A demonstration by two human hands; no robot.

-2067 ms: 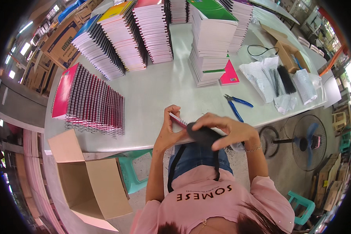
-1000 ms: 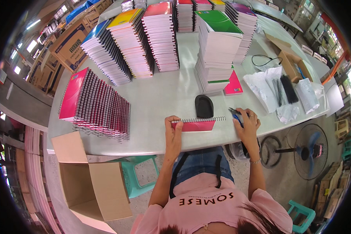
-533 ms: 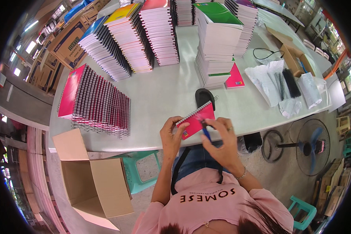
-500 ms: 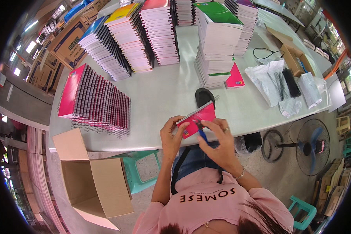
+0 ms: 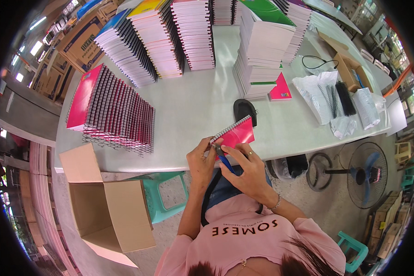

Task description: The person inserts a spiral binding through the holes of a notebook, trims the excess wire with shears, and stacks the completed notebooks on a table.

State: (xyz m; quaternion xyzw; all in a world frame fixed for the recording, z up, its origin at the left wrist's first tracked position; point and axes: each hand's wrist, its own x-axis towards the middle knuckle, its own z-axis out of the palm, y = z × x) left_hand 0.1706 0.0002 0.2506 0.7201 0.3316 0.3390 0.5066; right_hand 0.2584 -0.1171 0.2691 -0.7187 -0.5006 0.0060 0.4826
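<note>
A small pink spiral notebook [image 5: 238, 134] is tilted up over the table's front edge, its wire coil running along the upper left side. My left hand [image 5: 201, 159] is closed on its lower left corner. In my right hand [image 5: 249, 171] is a pair of pliers with blue handles [image 5: 226, 163]; their jaws sit at the lower end of the coil, close to my left fingertips. Just beyond the notebook a black oval object [image 5: 245, 112] lies on the table. Whether the jaws are closed on the wire is too small to tell.
Pink spiral notebooks [image 5: 110, 110] are stacked at the left of the table [image 5: 193, 101]. Taller notebook stacks [image 5: 163, 41] stand at the back. Loose coils [image 5: 331, 99] on wrapping lie at right. An open carton [image 5: 126, 216] is below left, a fan [image 5: 365, 175] below right.
My right hand and the pliers have moved left, bringing the jaws from over the cover to the coil's lower end. My left hand still holds the notebook.
</note>
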